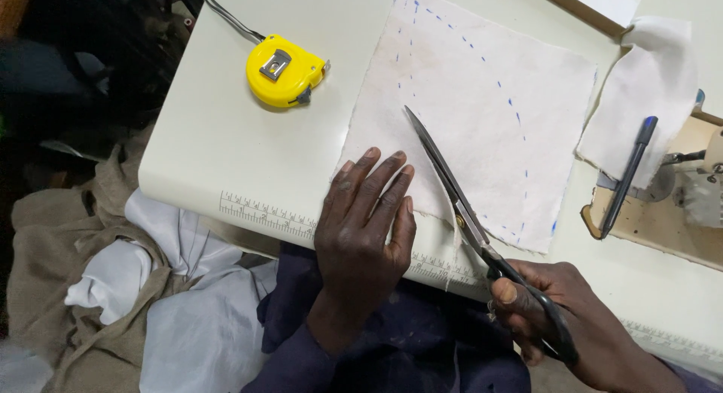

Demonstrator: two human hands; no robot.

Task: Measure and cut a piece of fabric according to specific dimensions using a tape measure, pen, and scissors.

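A square piece of off-white cloth (482, 107) with a curved dashed blue line lies on the pale table (226, 137). My left hand (365, 220) rests flat on the cloth's near left corner, fingers spread. My right hand (553, 318) grips the black handles of a pair of long scissors (452, 190). The blades lie closed or nearly closed over the cloth's near edge, pointing away toward the upper left.
A yellow tape measure (285, 71) sits on the table to the left of the cloth. A dark pen (629, 175) and white fabric (648, 84) lie at the right by a sewing machine (700, 182). Beige and white cloth (113, 287) is heaped at lower left. Ruler marks (263, 212) run along the table's front edge.
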